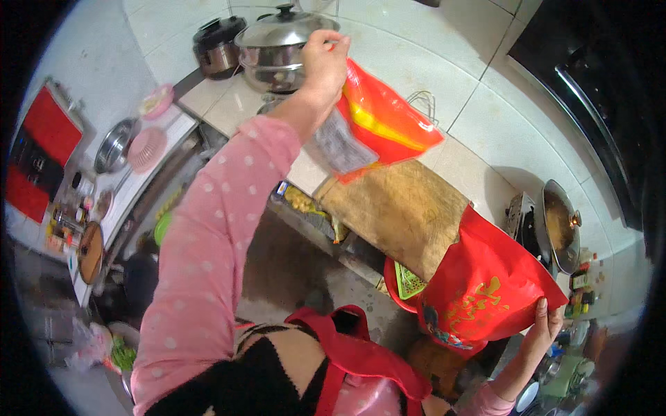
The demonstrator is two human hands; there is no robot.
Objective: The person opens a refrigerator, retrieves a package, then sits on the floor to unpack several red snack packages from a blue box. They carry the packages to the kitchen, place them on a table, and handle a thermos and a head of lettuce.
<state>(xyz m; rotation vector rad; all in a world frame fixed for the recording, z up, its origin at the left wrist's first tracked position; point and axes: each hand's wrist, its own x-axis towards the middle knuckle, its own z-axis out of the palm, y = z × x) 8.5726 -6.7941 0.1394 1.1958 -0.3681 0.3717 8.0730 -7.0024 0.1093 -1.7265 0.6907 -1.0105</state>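
Observation:
My left hand (325, 65) is raised in front of the steel steamer pot and pinches the upper corner of a shiny red and yellow plastic packet (387, 122). A pale printed panel faces me on the packet's lower left. Below it lies a worn wooden cutting board (395, 213) on the tiled counter. At the right, my right hand (541, 330) grips the edge of a large red bag (484, 291) bearing gold writing and a picture. This bag overlaps the board's right end. What either bag contains is hidden.
Behind my left hand stand a lidded steel steamer pot (281, 47) and a rice cooker (218, 49). A lidded pan (561, 226) is at the right. Under the counter edge sits a red basin (395, 291) with a green basket (410, 281). Bowls and jars line the left shelf (135, 192).

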